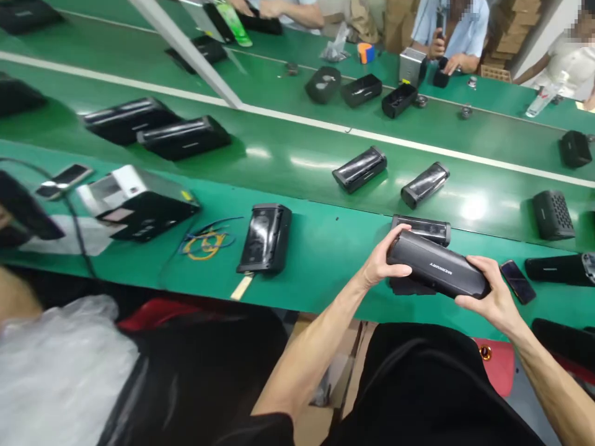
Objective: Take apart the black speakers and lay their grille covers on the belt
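Observation:
A black cylindrical speaker with a small white logo lies lengthwise between both my hands, just above the front edge of the green bench. My left hand wraps its left end. My right hand grips its right end from below. Right behind it another black speaker lies on the bench. A black phone lies beside my right hand.
A speaker shell, coloured wires and a white-topped box lie to the left. Two wrapped speakers lie on the belt. Other people work at the far side. A person sits close on my left.

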Tool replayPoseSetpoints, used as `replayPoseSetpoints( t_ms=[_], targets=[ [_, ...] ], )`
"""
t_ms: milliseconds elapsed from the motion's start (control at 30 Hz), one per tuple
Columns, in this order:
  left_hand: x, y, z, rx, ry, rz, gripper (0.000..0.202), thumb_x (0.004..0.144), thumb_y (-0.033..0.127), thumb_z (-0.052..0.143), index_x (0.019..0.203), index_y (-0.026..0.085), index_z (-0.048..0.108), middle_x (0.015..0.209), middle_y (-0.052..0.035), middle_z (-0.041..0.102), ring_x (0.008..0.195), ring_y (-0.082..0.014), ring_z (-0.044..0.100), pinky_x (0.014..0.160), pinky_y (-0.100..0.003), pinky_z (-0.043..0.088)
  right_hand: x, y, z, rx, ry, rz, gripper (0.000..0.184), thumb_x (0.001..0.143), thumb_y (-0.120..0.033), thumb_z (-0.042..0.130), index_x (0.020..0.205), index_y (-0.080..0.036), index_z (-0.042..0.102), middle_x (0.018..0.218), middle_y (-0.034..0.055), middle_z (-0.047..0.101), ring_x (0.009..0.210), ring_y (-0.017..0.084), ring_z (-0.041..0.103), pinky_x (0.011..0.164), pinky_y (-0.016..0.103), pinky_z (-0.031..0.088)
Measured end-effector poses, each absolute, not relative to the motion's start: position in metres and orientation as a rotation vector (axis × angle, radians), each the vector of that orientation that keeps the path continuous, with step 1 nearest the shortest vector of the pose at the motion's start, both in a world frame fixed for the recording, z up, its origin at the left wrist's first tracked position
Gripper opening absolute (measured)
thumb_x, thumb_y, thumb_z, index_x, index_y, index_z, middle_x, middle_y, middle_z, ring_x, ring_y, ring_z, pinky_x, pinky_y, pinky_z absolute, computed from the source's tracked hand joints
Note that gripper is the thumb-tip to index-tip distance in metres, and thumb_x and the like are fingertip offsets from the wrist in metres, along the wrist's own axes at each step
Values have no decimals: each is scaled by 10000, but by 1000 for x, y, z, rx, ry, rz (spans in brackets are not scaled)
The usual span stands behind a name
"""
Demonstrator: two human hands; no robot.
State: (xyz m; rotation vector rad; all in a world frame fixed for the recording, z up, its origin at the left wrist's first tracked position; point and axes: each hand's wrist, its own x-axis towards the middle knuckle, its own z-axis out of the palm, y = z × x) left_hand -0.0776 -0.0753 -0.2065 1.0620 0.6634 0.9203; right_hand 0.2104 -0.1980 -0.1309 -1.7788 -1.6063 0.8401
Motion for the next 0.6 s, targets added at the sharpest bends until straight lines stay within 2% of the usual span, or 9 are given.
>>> replayPoseSetpoints(
  t_ms=[67, 100, 167, 233, 300, 367, 433, 533, 600],
  targets=[
    [-68, -85, -212, 962, 691, 977, 945, 549, 388, 980, 1423, 231, 655, 1385, -85, 667, 1256, -388, 629, 1186, -496, 424, 218, -193, -128, -1777, -1543, 937, 900, 732, -733, 876, 1475, -299, 611, 1468, 133, 553, 1393, 375, 546, 1202, 551, 446],
    [-61, -92, -215, 881, 694, 1014, 939, 553, 399, 971, 1424, 242, 657, 1388, -82, 674, 1260, -381, 633, 1190, -495, 428, 220, -194, -126, -1767, -1467, 971, 1019, 717, -762, 871, 1565, -318, 519, 1529, 138, 518, 1411, 370, 541, 1186, 535, 466],
    [-44, -109, -222, 670, 689, 1063, 921, 612, 439, 928, 1470, 287, 632, 1395, -77, 695, 1266, -372, 650, 1179, -524, 457, 214, -198, -125, -1698, -1268, 988, 1313, 676, -859, 829, 1715, -351, 208, 1677, 154, 372, 1476, 366, 502, 1166, 519, 491],
    [-26, -130, -232, 462, 677, 1007, 834, 694, 568, 854, 1464, 321, 652, 1365, -86, 737, 1287, -397, 657, 1157, -595, 484, 200, -198, -130, -1581, -1156, 980, 1535, 605, -927, 810, 1734, -348, -52, 1763, 163, 219, 1555, 372, 422, 1196, 528, 464],
    [-15, -146, -245, 354, 663, 849, 765, 746, 719, 769, 1394, 317, 718, 1352, -110, 757, 1347, -439, 625, 1151, -657, 483, 187, -188, -140, -1519, -1243, 1065, 1634, 522, -839, 923, 1738, -314, -34, 1750, 163, 278, 1587, 392, 359, 1251, 548, 398],
    [-13, -153, -254, 397, 685, 692, 701, 778, 700, 784, 1362, 315, 741, 1413, -118, 733, 1410, -441, 581, 1161, -648, 486, 186, -177, -144, -1506, -1286, 1070, 1579, 536, -715, 986, 1737, -298, 49, 1688, 148, 397, 1540, 376, 425, 1244, 524, 409],
    [-18, -147, -252, 529, 756, 683, 680, 802, 619, 831, 1413, 355, 695, 1569, -95, 624, 1472, -409, 530, 1161, -601, 505, 194, -175, -138, -1613, -1376, 1047, 1491, 570, -603, 1007, 1734, -295, 127, 1603, 139, 494, 1450, 367, 514, 1208, 514, 440],
    [-22, -128, -229, 769, 783, 840, 944, 691, 639, 920, 1535, 423, 555, 1727, -63, 423, 1524, -398, 468, 1153, -550, 517, 211, -191, -120, -1962, -1663, 973, 1366, 603, -456, 992, 1735, -294, 244, 1471, 158, 566, 1292, 405, 588, 1128, 587, 461],
    [-16, -118, -214, 960, 733, 776, 1170, 517, 593, 1019, 1556, 353, 535, 1674, -105, 470, 1521, -426, 459, 1202, -520, 463, 220, -204, -116, -2124, -1872, 898, 1261, 635, -365, 954, 1723, -284, 322, 1394, 174, 594, 1213, 419, 604, 1082, 622, 457]
  ],
)
